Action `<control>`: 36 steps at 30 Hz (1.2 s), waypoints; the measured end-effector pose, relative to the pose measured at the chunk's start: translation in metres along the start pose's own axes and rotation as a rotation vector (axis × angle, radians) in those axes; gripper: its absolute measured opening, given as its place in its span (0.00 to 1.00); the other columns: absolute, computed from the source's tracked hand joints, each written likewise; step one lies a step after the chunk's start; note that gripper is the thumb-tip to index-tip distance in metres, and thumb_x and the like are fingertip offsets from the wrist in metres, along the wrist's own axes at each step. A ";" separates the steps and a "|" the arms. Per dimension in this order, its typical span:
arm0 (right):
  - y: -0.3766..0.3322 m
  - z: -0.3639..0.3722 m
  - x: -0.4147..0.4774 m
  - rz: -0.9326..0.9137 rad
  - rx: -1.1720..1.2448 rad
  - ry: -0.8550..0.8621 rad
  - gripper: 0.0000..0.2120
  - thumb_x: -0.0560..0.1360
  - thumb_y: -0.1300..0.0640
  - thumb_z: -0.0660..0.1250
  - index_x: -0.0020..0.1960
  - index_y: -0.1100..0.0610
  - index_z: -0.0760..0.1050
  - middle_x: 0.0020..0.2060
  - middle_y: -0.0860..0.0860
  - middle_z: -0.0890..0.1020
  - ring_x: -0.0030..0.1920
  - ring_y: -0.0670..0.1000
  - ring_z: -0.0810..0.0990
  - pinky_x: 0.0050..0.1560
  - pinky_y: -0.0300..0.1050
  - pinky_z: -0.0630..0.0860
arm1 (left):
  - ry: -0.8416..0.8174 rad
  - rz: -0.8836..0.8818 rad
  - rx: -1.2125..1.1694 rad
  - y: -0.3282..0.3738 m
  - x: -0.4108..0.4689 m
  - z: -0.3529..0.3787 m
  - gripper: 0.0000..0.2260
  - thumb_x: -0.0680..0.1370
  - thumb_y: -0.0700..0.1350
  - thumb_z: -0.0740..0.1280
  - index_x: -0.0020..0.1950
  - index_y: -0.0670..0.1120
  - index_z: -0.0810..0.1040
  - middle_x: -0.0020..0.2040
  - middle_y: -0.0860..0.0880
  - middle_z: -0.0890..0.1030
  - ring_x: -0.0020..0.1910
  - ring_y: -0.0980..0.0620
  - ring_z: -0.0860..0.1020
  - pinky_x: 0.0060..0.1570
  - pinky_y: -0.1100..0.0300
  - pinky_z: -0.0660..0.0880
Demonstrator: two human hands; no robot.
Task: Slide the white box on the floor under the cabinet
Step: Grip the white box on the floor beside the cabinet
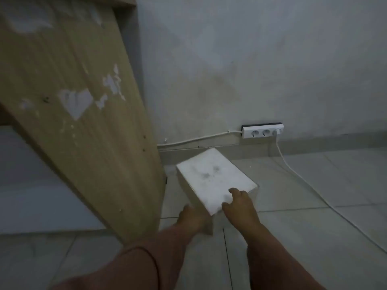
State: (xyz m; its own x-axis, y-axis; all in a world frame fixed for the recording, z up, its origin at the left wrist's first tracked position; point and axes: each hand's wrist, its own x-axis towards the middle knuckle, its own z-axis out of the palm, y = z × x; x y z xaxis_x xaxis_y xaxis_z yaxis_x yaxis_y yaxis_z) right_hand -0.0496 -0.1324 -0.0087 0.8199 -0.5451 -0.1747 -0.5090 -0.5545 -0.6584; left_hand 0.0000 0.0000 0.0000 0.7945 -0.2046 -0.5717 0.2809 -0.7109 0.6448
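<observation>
Sitting on the tiled floor (pixel 293 206) just beside the cabinet's side panel, the white box (pixel 213 181) is turned at an angle, one corner pointing toward the wall (pixel 251 70). Both hands grasp its near end: the left hand (pixel 194 218) is pressed against the left side face with its fingers out of sight behind the box, and the right hand (pixel 240 208) clasps the near right corner, fingers spread loosely, two fingertips resting on the lid. A reddish-brown sleeve (pixel 125 268) covers the left forearm; the right forearm is bare.

To the left rises the wooden cabinet (pixel 83 101), its light veneer chipped away in pale patches, and this upright panel stands between the box and the shadowed space beneath. Behind the box, low on the wall, a white power strip (pixel 262 130) is fixed, with one cable (pixel 199 139) running left along the skirting and another (pixel 303 176) trailing across the floor to the right.

The box's lid is plain white with a few grey smudges.
</observation>
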 end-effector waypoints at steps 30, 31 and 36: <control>0.064 0.003 0.103 0.147 -0.128 -0.143 0.50 0.67 0.42 0.74 0.76 0.62 0.52 0.68 0.62 0.63 0.68 0.64 0.65 0.67 0.55 0.68 | 0.062 -0.006 -0.192 -0.006 0.087 0.039 0.31 0.67 0.42 0.65 0.71 0.44 0.69 0.63 0.43 0.77 0.60 0.43 0.76 0.64 0.53 0.73; 0.064 0.003 0.100 0.154 -0.139 -0.149 0.51 0.66 0.41 0.75 0.76 0.62 0.52 0.68 0.62 0.63 0.69 0.64 0.65 0.68 0.55 0.67 | 0.067 -0.007 -0.173 -0.004 0.081 0.037 0.27 0.70 0.40 0.65 0.70 0.43 0.68 0.64 0.43 0.76 0.62 0.44 0.75 0.65 0.57 0.72; 0.063 0.004 0.078 0.201 -0.189 -0.185 0.49 0.64 0.38 0.75 0.72 0.63 0.58 0.67 0.61 0.65 0.67 0.63 0.67 0.68 0.53 0.66 | 0.068 -0.013 -0.102 -0.015 0.068 0.029 0.22 0.76 0.35 0.62 0.70 0.42 0.70 0.65 0.42 0.76 0.62 0.43 0.74 0.62 0.60 0.70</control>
State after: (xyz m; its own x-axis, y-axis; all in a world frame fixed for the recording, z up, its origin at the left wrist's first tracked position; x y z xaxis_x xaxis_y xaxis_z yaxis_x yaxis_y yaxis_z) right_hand -0.0171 -0.2075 -0.0666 0.7231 -0.5415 -0.4288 -0.6907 -0.5638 -0.4528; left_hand 0.0341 -0.0226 -0.0629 0.8241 -0.1475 -0.5470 0.3417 -0.6406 0.6876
